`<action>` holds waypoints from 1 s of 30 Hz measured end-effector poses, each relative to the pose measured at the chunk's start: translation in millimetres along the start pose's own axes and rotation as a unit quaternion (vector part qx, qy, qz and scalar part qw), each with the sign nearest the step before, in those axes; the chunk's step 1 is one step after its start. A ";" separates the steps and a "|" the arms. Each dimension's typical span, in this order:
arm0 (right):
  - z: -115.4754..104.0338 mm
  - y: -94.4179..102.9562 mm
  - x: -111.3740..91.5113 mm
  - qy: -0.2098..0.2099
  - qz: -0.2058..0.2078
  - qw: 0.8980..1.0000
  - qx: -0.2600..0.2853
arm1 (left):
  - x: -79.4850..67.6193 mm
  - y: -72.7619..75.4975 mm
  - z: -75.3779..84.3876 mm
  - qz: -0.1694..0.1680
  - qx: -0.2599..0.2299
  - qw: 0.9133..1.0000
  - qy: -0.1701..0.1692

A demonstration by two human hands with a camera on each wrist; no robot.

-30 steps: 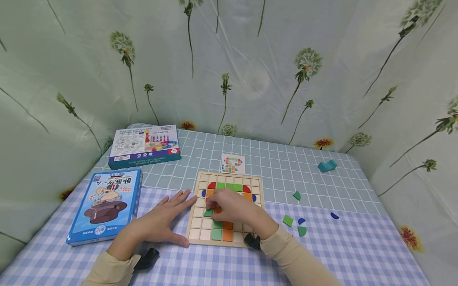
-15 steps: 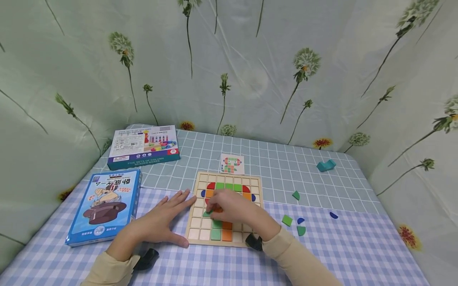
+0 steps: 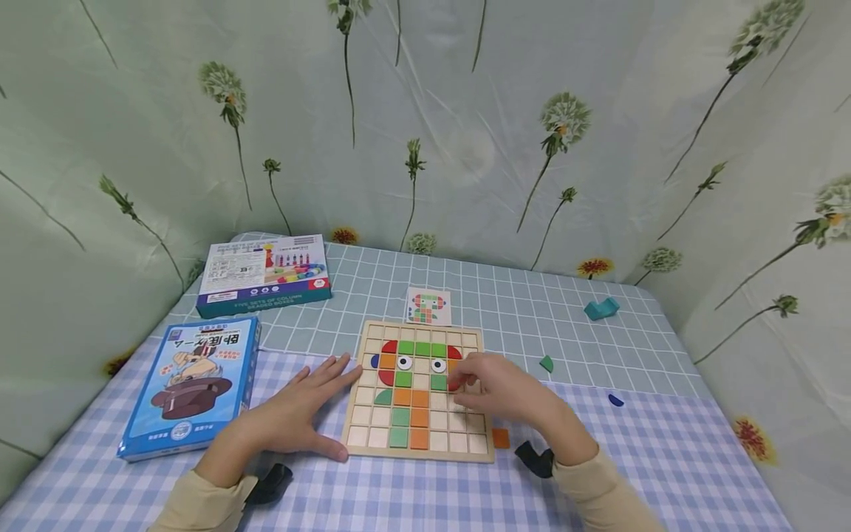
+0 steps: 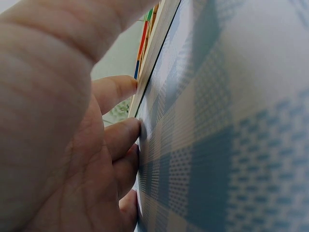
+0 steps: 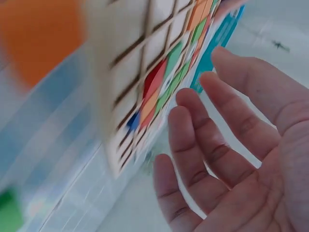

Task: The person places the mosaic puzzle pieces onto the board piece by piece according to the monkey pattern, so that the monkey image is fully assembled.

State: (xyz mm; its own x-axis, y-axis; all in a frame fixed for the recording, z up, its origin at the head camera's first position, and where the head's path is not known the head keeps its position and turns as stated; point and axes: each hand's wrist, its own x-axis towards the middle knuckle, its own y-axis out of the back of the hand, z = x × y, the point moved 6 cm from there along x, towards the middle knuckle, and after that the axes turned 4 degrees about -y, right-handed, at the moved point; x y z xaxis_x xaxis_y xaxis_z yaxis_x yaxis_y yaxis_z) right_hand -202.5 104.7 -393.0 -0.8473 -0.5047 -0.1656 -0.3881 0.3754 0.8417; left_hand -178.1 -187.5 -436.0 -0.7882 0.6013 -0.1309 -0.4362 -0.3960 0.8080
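Observation:
A wooden grid board (image 3: 439,441) lies on the table, filled in part with coloured tiles that form a face with two round eyes. My left hand (image 3: 299,408) is spread flat at its left side, index fingertip and thumb tip at the frame; the left wrist view shows the fingertips (image 4: 126,87) against that edge. Over the board's right side hovers my right hand (image 3: 508,389), fingers loosely bent. Its palm and fingers (image 5: 183,130) hold nothing in the right wrist view. A green quarter-round tile (image 3: 383,397) sits left of the orange tiles (image 3: 411,399).
Behind the board lies a pattern card (image 3: 428,307). An orange tile (image 3: 501,438) is by the right edge. Farther right are a green quarter-round (image 3: 547,363), a blue half-round (image 3: 615,400) and a teal block (image 3: 601,309). Two boxes, blue (image 3: 193,388) and white (image 3: 266,273), stand left.
My right hand has let go of the green quarter-round tile, leaving it on the board, and has moved right, uncovering the face. The left hand has stayed in place.

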 end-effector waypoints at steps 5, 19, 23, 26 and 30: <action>32.4 13.2 -26.7 -0.064 0.017 0.998 -0.019 | 0.2 0.0 0.0 -0.001 0.000 1.000 -0.002; 85.2 16.7 -69.8 -0.160 0.040 0.986 -0.026 | -0.4 -1.2 -0.4 0.000 -0.001 1.000 0.000; 92.3 16.6 -74.8 -0.171 0.046 0.984 -0.005 | -0.9 -0.9 0.3 0.000 -0.001 1.000 0.000; 94.8 15.4 -75.8 -0.175 0.047 0.983 0.006 | -1.2 -0.8 0.1 0.001 -0.001 1.000 0.000; 95.5 12.7 -75.0 -0.177 0.046 0.983 0.006 | -1.2 -0.9 -0.3 0.003 0.000 1.000 -0.002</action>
State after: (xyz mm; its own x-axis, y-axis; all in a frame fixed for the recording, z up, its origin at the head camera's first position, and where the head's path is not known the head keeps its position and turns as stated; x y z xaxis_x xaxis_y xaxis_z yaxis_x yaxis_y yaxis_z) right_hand -178.5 221.6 -419.0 -0.9514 -0.1670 -0.2587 -0.3060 0.4180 0.8553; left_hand -176.9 -188.0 -436.7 -0.7891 0.6015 -0.1244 -0.4320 -0.3995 0.8086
